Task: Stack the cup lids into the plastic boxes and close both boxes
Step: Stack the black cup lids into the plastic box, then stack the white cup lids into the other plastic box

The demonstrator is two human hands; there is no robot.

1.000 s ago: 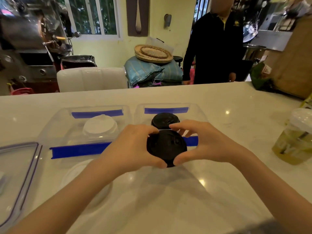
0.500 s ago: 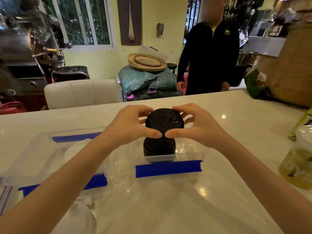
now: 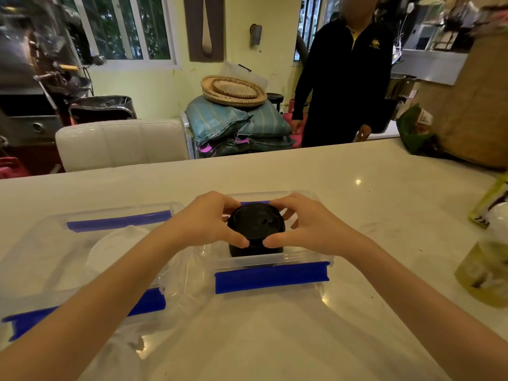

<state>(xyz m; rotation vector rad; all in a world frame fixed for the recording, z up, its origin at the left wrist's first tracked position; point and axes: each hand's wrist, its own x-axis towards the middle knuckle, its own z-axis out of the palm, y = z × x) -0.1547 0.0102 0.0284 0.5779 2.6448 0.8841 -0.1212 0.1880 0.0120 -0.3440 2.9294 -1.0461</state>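
Observation:
Two clear plastic boxes with blue tape strips stand side by side on the white counter. The right box (image 3: 272, 261) holds a stack of black cup lids (image 3: 255, 229). My left hand (image 3: 209, 218) and my right hand (image 3: 305, 224) grip the top of that black stack from either side, thumbs at its near edge. The stack sits down inside the box, its top above the rim. The left box (image 3: 49, 224) holds white cup lids (image 3: 110, 246), partly hidden behind my left forearm. More white lids (image 3: 121, 350) lie on the counter in front of it.
A clear cup of yellowish drink (image 3: 486, 268) stands at the counter's right edge. A person in black (image 3: 343, 78) stands beyond the far edge, beside a white chair back (image 3: 121, 144). A green bag (image 3: 415, 130) and a brown sack (image 3: 478, 105) sit at the far right.
Both hands carried the black lid stack forward from in front of the right box and lowered it into that box onto the lids there. The view tilted up.

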